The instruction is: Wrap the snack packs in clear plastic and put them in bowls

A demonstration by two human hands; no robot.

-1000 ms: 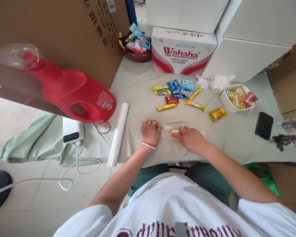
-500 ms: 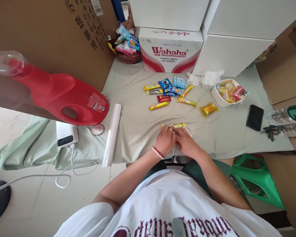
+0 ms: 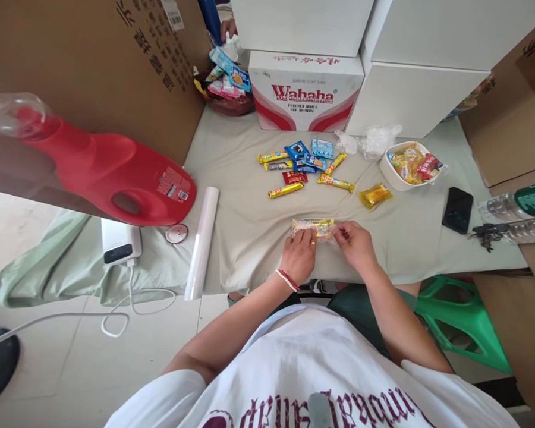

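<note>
My left hand [image 3: 299, 255] and my right hand [image 3: 357, 244] rest on the pale green cloth [image 3: 249, 232] near the table's front edge. Both pinch a yellow snack bar wrapped in clear film [image 3: 312, 227], the left at its left half, the right at its right end. The bar lies flat between them. A red and white bracelet is on my left wrist. Beyond them lies a scatter of yellow, blue and red snack packets [image 3: 305, 166].
A white bowl of snacks [image 3: 410, 166], a loose yellow packet [image 3: 375, 195], a black phone [image 3: 458, 209] and keys are to the right. A film roll [image 3: 202, 241], red jug [image 3: 116, 178] and power bank [image 3: 118, 244] are on the left. Boxes stand behind. Another person's hand shows at the far back.
My hands have moved apart along the bar, which now lies flat in its clear film between them. The view has shifted slightly.
</note>
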